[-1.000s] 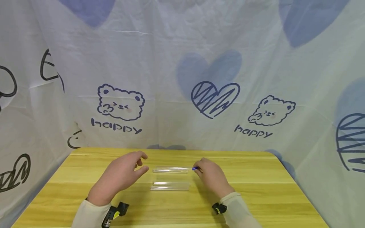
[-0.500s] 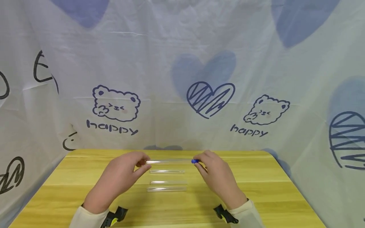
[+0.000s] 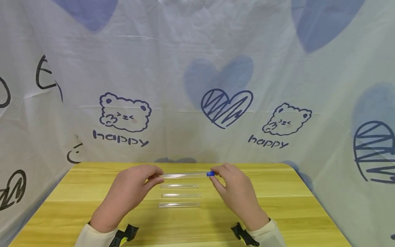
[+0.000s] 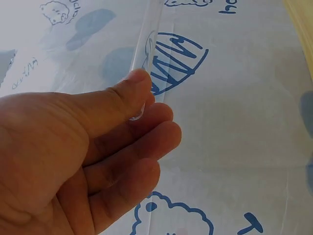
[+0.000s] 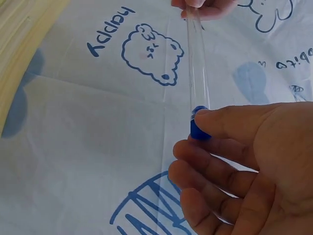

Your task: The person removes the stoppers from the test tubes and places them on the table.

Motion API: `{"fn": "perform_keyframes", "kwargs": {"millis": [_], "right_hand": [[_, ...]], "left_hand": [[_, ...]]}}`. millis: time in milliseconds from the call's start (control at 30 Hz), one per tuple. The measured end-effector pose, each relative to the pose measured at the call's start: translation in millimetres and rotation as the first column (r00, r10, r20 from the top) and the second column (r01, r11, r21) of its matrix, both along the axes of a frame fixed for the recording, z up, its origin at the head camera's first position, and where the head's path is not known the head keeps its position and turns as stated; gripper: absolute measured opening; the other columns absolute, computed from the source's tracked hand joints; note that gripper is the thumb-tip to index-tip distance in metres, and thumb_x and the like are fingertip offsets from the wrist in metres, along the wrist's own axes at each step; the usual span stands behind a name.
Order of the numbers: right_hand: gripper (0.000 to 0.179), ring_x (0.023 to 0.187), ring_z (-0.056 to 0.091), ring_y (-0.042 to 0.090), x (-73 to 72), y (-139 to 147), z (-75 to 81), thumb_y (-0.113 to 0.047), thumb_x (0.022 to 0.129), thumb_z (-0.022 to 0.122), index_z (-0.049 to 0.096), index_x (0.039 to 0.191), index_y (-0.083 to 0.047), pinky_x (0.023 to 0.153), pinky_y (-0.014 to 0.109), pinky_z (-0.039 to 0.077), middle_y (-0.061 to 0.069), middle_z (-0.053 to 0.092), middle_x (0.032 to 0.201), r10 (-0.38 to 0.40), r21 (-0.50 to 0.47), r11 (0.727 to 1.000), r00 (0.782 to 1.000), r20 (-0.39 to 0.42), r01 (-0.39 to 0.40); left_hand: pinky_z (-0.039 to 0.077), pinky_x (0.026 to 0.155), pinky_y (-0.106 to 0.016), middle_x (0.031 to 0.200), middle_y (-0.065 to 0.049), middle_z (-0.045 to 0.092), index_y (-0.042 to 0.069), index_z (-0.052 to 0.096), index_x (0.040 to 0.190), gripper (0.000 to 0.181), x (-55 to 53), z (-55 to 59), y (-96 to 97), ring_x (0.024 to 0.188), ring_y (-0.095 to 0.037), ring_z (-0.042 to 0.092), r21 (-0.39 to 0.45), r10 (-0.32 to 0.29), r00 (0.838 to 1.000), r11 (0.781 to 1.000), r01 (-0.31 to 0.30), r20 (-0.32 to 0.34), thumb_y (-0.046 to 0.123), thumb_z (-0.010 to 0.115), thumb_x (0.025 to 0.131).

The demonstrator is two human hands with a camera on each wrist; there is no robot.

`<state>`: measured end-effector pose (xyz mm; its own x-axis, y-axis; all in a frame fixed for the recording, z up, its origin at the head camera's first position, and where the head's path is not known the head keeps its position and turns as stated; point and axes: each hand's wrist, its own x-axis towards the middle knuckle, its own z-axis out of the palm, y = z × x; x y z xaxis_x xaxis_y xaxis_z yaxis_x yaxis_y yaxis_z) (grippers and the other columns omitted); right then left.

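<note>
A clear test tube point(image 3: 182, 176) with a blue stopper point(image 3: 210, 174) is held level above the table between both hands. My left hand point(image 3: 135, 188) pinches its rounded end between thumb and index finger, and the other fingers are bent below, as the left wrist view shows. At the opposite end, my right hand point(image 3: 236, 192) pinches the blue stopper between thumb and forefinger. In the right wrist view the stopper point(image 5: 199, 128) sits at the tube's mouth, partly covered by the thumb.
Three more clear tubes, a far one point(image 3: 180, 186), a middle one point(image 3: 181, 196) and a near one point(image 3: 179, 205), lie roughly parallel on the wooden table point(image 3: 185, 226). A printed cloth point(image 3: 172, 85) hangs behind the table and at its sides.
The stoppered tube has been lifted and moved away from me. My left hand has taken its rounded end; my right hand keeps its pinch. The middle tube on the table shifted slightly away.
</note>
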<state>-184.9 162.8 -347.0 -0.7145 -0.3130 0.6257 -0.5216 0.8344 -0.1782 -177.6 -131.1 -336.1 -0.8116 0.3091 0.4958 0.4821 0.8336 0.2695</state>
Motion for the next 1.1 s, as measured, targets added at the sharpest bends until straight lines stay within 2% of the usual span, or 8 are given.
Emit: {"fn": "perform_keyframes", "kwargs": {"millis": [200,433,600,900,1100], "right_hand": [[0.021,0.081,0.067,0.01,2.5,0.7,-0.3,-0.016,0.088,0.084,0.078,0.108,-0.013,0.062,0.022,0.054,-0.005,0.072,0.095,0.012,-0.018,1.0,0.999,-0.033,-0.013],[0.015,0.086,0.066,0.009,3.7,0.2,1.1,-0.018,0.091,0.082,0.076,0.105,-0.018,0.069,0.025,0.057,-0.008,0.072,0.098,0.029,0.007,1.0,1.0,0.006,-0.029],[0.013,0.085,0.065,0.008,3.8,0.0,0.8,-0.019,0.092,0.082,0.076,0.104,-0.02,0.068,0.025,0.056,-0.009,0.071,0.097,0.027,0.002,1.0,1.0,0.003,-0.027],[0.014,0.083,0.064,0.008,2.7,0.5,-0.2,-0.019,0.089,0.084,0.076,0.101,-0.018,0.067,0.024,0.055,-0.008,0.071,0.094,0.059,-0.007,0.998,0.995,-0.085,-0.06],[0.014,0.082,0.066,0.011,0.8,0.7,-1.7,-0.018,0.09,0.083,0.075,0.101,-0.017,0.067,0.025,0.055,-0.008,0.072,0.094,0.073,-0.02,0.997,0.993,-0.096,-0.075]], "left_hand": [[0.054,0.065,-0.027,0.092,0.017,0.075,0.025,0.078,0.097,0.007,-0.7,-0.8,-0.2,0.075,-0.001,0.066,-0.009,-0.013,0.999,1.0,0.013,-0.046,0.026,0.081,0.091],[0.051,0.063,-0.026,0.084,0.019,0.07,0.024,0.077,0.095,0.008,-0.1,1.3,1.4,0.073,0.002,0.062,0.004,0.009,0.999,1.0,-0.009,0.035,0.03,0.081,0.091],[0.051,0.063,-0.025,0.082,0.019,0.069,0.025,0.075,0.094,0.009,-0.4,1.3,2.4,0.073,0.002,0.062,-0.004,0.019,0.997,1.0,-0.018,0.076,0.031,0.081,0.091],[0.049,0.059,-0.024,0.085,0.017,0.072,0.024,0.077,0.095,0.01,-0.1,-1.4,1.3,0.066,0.003,0.058,-0.031,0.021,1.0,0.999,-0.021,-0.01,0.032,0.081,0.091],[0.046,0.056,-0.023,0.08,0.02,0.07,0.028,0.076,0.089,0.008,0.9,0.1,0.2,0.061,0.005,0.052,-0.057,0.009,1.0,0.998,-0.007,0.022,0.034,0.081,0.091]]}}
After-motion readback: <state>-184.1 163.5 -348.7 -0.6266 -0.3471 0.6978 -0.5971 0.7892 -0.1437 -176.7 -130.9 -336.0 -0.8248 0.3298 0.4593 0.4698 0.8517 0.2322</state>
